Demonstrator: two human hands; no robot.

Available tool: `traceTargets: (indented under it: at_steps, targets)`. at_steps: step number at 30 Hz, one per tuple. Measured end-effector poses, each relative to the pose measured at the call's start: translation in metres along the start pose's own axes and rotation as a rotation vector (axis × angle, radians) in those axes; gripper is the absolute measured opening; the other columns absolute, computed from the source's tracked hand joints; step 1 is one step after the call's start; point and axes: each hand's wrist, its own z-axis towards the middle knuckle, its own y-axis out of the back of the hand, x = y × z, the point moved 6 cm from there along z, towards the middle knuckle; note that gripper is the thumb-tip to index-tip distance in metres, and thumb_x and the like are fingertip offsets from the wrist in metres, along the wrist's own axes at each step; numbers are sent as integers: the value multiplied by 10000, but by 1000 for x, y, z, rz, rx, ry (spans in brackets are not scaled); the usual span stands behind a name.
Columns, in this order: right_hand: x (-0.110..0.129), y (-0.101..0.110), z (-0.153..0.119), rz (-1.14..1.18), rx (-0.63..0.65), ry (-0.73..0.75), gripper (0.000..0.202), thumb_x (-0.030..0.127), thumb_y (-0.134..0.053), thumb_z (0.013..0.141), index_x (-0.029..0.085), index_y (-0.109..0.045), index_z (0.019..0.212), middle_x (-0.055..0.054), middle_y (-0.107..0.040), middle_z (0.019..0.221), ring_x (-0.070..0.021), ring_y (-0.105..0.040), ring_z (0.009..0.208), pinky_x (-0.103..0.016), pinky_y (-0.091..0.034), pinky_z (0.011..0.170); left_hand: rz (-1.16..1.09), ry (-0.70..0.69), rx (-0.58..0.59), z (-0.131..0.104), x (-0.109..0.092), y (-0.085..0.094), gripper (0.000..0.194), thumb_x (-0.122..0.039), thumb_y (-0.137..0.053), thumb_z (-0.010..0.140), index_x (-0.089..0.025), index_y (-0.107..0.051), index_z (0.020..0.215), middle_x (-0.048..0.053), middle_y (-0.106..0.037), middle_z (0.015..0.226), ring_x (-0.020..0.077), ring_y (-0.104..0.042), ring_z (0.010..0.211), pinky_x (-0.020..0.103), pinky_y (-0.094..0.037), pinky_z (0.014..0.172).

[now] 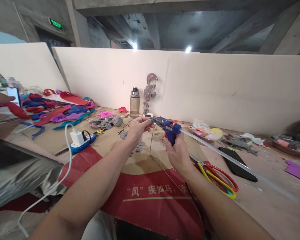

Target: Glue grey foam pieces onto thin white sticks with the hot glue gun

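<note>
My right hand [177,150] grips a blue glue gun [168,126] toward twelve o'clock, its nozzle near my left hand [140,128], whose grip pinches a small grey piece [152,120]; red-and-yellow-handled metal scissors [216,176] lie at two o'clock (beside my forearm).

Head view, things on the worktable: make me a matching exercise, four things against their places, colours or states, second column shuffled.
Things:
1. Hot glue gun
2. Drinking bottle
3. Scissors
4. Blue power socket

Places, colours or states:
A. One red and one yellow handle
B. White charger plugged in
C. Held in the right hand
D. Upright in front of the white board

Right pairs: 1-C, 2-D, 3-A, 4-B
</note>
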Motion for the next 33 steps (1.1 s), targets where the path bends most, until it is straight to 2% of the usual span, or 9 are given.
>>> traceTargets:
  at_steps: [15, 22, 29, 33]
  targets:
    - [-1, 0, 0, 13, -30, 13, 246, 302, -502, 851, 182, -500, 1066, -107, -653, 940, -250, -611, 823, -419, -480, 771, 0, -18, -23, 0, -2, 2, 260, -268, -784, 607, -109, -631, 746, 18, -621, 642, 112, -624, 572, 211, -386, 492]
    - [-1, -1, -1, 3, -37, 1, 276, 346, -506, 847, 180, -507, 1068, -132, -659, 953, -275, -619, 846, -430, -479, 784, -4, 24, 7, -1, 2, -1, 251, -267, -775, 602, -117, -630, 743, 32, -643, 649, 114, -622, 573, 210, -397, 496]
    - [-3, -1, -2, -12, -33, -26, 315, 350, -487, 859, 156, -497, 1108, -153, -644, 993, -286, -611, 861, -456, -477, 795, -8, -15, -21, 0, -1, 1, 263, -268, -775, 606, -105, -630, 752, 18, -622, 643, 107, -620, 572, 207, -383, 495]
    - [-1, 0, -2, -1, -53, -2, 293, 344, -493, 859, 179, -501, 1101, -139, -651, 980, -282, -615, 850, -448, -484, 781, -15, -16, -30, -1, -3, 0, 262, -266, -783, 603, -107, -628, 741, 20, -620, 640, 111, -622, 572, 206, -378, 488]
